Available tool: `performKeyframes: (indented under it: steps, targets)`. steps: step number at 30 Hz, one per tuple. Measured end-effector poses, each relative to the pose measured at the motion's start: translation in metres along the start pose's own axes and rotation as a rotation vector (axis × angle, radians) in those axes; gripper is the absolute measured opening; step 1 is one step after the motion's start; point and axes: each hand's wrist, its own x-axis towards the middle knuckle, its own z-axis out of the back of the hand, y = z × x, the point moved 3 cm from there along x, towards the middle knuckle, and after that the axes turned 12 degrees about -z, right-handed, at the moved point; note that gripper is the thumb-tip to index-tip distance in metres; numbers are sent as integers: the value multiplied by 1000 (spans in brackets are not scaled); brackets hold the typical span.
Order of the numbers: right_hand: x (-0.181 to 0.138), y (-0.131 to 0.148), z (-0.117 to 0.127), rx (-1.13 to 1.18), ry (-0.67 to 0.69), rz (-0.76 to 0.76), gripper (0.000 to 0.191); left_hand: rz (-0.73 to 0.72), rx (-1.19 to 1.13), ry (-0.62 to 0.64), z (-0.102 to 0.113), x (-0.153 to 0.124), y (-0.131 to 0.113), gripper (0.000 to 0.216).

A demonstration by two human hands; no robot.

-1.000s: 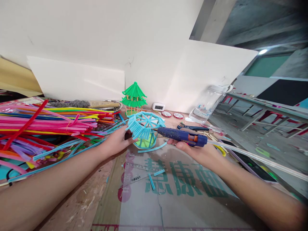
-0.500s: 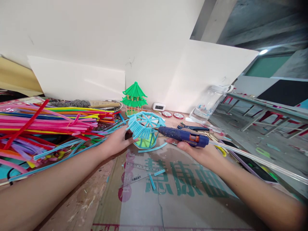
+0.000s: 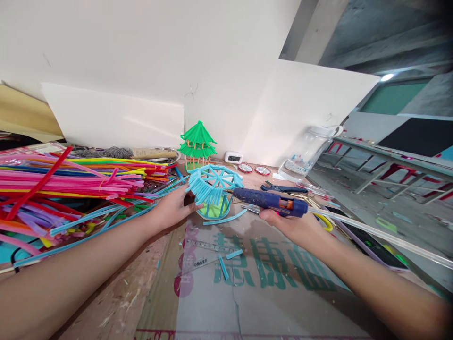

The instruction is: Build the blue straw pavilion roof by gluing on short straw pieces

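Blue model (image 3: 205, 186) — just right of left hand (image 3: 174, 206), held

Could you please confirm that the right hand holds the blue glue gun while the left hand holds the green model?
Not quite: the head view shows the left hand holding the light-blue model; the green model stands behind it. The right hand does hold the blue glue gun.

Two bare forearms (image 3: 95, 252) reach forward, converging; left hand (image 3: 174, 206) curved with thumb (image 3: 194, 207) pointing inward, right hand (image 3: 292, 225) curled in a grip
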Motion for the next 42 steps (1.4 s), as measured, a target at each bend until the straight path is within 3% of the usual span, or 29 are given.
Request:
performKeyframes:
  steps: [42]
  targets:
    - [0,-4,-3,5,14,-48,17,9,-5,11,0,0,-3,36]
